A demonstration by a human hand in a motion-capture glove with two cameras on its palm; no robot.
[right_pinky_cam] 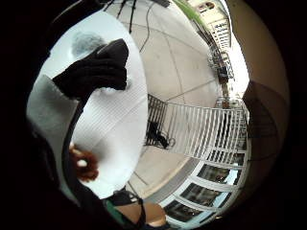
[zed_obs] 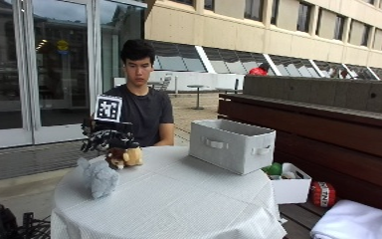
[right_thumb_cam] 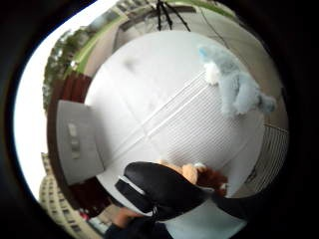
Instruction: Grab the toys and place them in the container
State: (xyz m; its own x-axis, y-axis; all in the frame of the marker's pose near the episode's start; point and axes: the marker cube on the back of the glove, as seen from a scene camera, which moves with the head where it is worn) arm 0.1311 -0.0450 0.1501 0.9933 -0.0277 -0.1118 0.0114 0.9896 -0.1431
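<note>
Two toys: a grey plush point(zed_obs: 99, 180) lies on the tabletop point(zed_obs: 178, 199); a brown plush point(zed_obs: 126, 157) is just above it.
Right hand point(zed_obs: 105, 139): fingers point(right_thumb_cam: 164, 189) curled round the brown plush.
Container point(zed_obs: 231, 144): grey box, on the tabletop's right side, well apart.

The gloved right hand point(zed_obs: 105, 139) covers the brown plush toy point(zed_obs: 126, 157) from above; the grey container's point(zed_obs: 232, 145) inside stays hidden.
</note>
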